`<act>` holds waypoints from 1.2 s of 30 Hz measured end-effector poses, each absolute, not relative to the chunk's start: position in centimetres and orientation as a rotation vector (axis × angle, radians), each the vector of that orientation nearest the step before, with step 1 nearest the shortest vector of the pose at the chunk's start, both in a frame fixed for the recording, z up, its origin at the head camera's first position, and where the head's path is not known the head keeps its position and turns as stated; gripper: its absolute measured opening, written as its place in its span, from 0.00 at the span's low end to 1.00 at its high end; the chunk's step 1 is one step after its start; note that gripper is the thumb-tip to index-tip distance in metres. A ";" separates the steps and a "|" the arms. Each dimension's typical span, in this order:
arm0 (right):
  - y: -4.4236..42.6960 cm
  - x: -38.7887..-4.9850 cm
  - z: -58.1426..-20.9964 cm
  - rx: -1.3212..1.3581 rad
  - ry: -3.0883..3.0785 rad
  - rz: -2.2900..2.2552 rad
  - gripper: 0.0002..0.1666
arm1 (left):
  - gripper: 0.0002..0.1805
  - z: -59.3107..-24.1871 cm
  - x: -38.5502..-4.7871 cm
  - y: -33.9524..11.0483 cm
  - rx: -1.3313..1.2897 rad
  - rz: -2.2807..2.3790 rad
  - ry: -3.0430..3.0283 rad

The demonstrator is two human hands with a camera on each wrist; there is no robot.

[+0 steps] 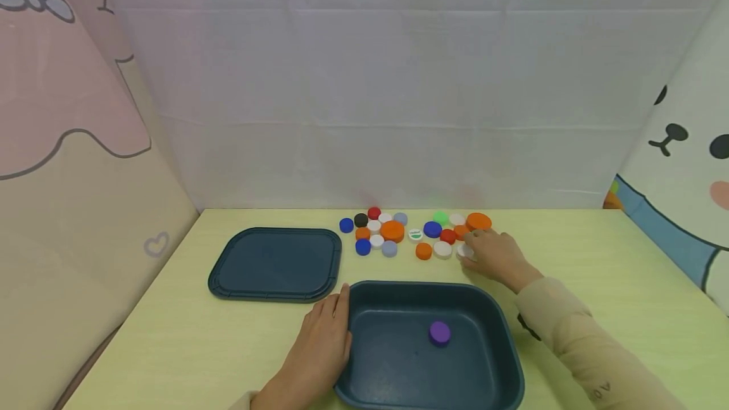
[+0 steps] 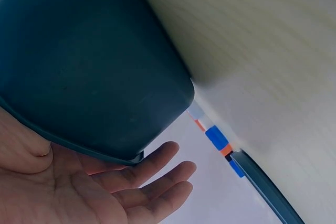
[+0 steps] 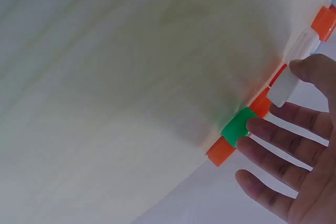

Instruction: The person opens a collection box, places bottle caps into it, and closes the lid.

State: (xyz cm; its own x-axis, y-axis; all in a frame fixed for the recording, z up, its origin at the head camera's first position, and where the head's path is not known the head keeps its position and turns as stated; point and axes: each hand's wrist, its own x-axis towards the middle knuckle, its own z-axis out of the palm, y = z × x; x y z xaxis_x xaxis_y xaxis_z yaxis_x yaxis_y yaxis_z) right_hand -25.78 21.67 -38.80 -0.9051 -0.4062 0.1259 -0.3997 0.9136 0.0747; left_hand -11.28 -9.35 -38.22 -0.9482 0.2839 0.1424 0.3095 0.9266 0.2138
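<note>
At the far right end of the cap group, my right hand [image 1: 494, 257] pinches a white bottle cap [image 3: 284, 86] between thumb and index finger; its other fingers are spread apart. Near it lie an orange cap [image 1: 478, 221], a green cap [image 3: 239, 127] and a red cap [image 1: 448, 236]. My left hand [image 1: 319, 340] rests on the left rim of a dark blue rectangular bin [image 1: 393, 385], its fingers fairly straight in the left wrist view, reaching past the rim. Inside the bin sits one purple cap [image 1: 440, 333].
A dark blue lid [image 1: 276, 264] lies flat left of the caps. Several more caps, among them a large orange cap [image 1: 392, 231] and a black cap [image 1: 361, 220], are clustered at the table's back. A pale curtain [image 1: 398, 112] hangs behind the yellowish table [image 1: 148, 359].
</note>
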 end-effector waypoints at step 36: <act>19.7 -17.2 -33.4 0.807 -2.555 -0.182 0.21 | 0.31 -38.5 -11.3 -9.6 -0.483 -0.325 -2.937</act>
